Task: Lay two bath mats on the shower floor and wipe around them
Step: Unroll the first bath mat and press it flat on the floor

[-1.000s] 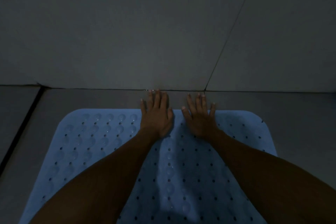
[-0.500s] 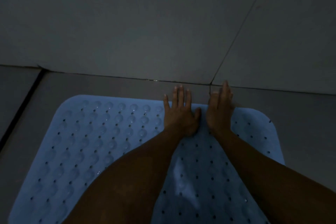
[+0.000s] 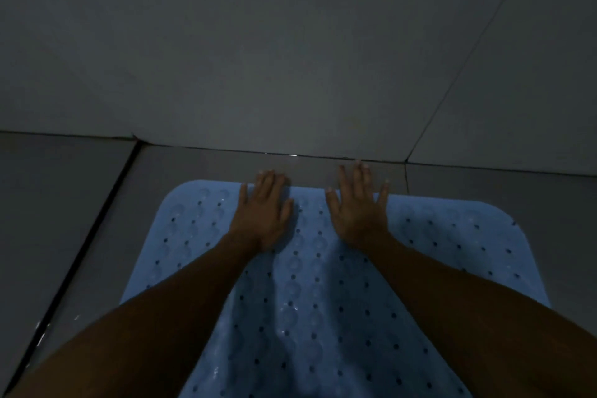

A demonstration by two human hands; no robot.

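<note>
A light blue bath mat with rows of small holes and suction bumps lies flat on the grey tiled shower floor. My left hand presses palm down on the mat's far edge, fingers straight and reaching over the edge. My right hand lies flat beside it, fingers spread, fingertips on the floor tile close to the wall. Both forearms cross the mat. Only one mat is in view.
A grey tiled wall rises just beyond the mat's far edge. A dark grout groove runs diagonally along the floor at left, with some wet glints near it. The light is dim.
My hands were close together at the mat's far edge and have spread apart, the left going left and the right going right. The view has shifted slightly.
</note>
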